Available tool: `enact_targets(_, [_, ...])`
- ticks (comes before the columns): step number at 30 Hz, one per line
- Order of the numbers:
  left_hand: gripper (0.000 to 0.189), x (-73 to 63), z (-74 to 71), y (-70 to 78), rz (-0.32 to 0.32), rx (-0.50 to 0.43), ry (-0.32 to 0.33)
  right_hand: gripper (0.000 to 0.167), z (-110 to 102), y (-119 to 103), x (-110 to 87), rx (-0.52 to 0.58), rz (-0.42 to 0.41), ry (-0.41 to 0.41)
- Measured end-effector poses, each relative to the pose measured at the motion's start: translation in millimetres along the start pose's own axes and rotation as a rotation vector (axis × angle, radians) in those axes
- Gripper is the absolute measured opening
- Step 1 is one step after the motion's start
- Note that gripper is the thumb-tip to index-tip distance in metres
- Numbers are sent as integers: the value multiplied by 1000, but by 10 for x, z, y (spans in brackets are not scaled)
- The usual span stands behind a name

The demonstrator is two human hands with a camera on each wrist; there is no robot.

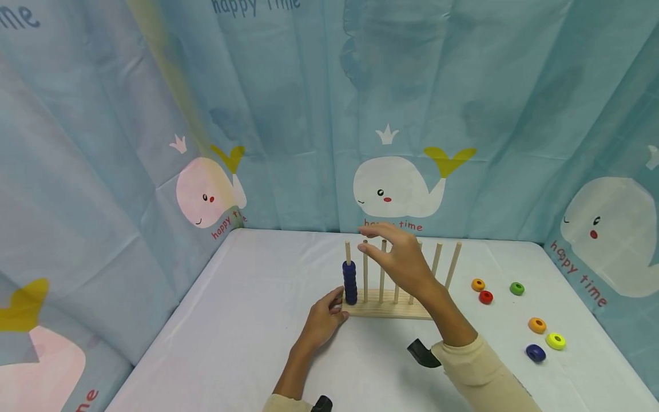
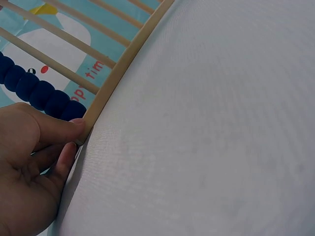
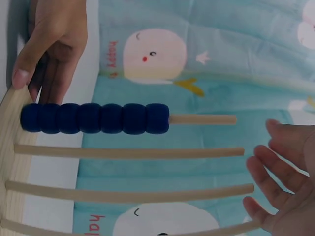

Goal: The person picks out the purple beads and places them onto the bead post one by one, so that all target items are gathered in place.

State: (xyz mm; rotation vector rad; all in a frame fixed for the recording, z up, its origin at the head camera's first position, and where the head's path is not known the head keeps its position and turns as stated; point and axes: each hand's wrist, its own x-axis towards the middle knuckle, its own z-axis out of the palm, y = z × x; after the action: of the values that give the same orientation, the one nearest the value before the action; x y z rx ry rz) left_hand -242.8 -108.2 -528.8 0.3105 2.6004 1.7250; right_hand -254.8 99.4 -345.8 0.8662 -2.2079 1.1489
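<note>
A wooden peg rack (image 1: 383, 311) stands on the table, its upright rods in a row. Several dark blue beads (image 1: 349, 283) are stacked on the leftmost rod, whose bare tip sticks out above them. My left hand (image 1: 320, 325) grips the left end of the base between thumb and fingers, just beside the stack; the left wrist view shows the thumb (image 2: 61, 129) on the wood. Above the rods hovers my right hand (image 1: 404, 260), fingers spread and curved loosely, holding nothing. In the right wrist view the right hand (image 3: 288, 179) is near the rod tips.
To the right of the rack lie loose beads: orange (image 1: 478, 284), red (image 1: 485, 297), green (image 1: 517, 288), another orange (image 1: 537, 325), yellow (image 1: 556, 341) and blue (image 1: 535, 353). A blue whale-print curtain (image 1: 298, 189) hangs behind and beside the white table (image 1: 247, 337).
</note>
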Motion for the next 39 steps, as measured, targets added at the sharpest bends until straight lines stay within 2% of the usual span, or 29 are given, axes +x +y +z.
enact_targets(7, [60,-5,5,12,-6,9,0,34,-162,44,-96,-32,-47,49])
enact_targets(11, [61,-9,-1,20,-28,5,-1,33,-279,57,-172,-51,-39,59])
enact_targets(18, [60,-8,-1,24,-7,-3,6,34,-474,118,-328,-54,-14,93])
enact_targets(25, [61,-25,2,36,-17,-3,0,36,-686,195,-515,-92,-14,124])
enact_targets(30, [61,-27,-3,44,-26,-10,-4,37,-835,239,-651,-141,48,117])
enact_targets(39, [60,-16,0,22,-2,-9,2,37,-1038,420,-969,-177,183,131])
